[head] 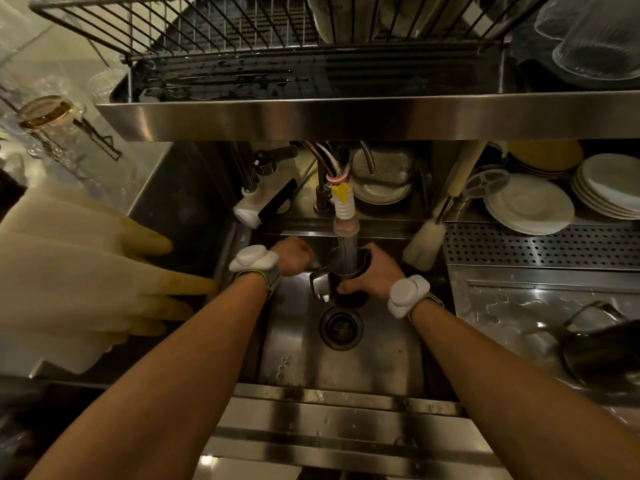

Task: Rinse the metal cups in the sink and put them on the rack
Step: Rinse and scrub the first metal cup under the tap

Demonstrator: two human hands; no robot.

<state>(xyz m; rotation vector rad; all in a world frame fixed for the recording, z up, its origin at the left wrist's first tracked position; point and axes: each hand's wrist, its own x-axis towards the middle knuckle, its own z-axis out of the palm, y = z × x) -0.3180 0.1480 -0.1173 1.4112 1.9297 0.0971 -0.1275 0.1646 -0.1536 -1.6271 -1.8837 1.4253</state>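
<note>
Cup [348, 271] is held upright under the tap [343, 213] in the sink [346, 372], just above the drain [341, 327], with water running into it. The right hand [375, 271] curls round its side. The left hand [294, 256] is balled up just beside the rim; whether it grips anything I cannot tell. The rack [225, 32] stands above, behind the sink

The metal cup [349, 271] is in the sink [381, 358], under the tap [344, 206] and just behind the drain [341, 327]. The rack [242, 32] is above and behind the sink. Gloves [86, 271] lie at its left, plates [530, 206] behind at right.
</note>
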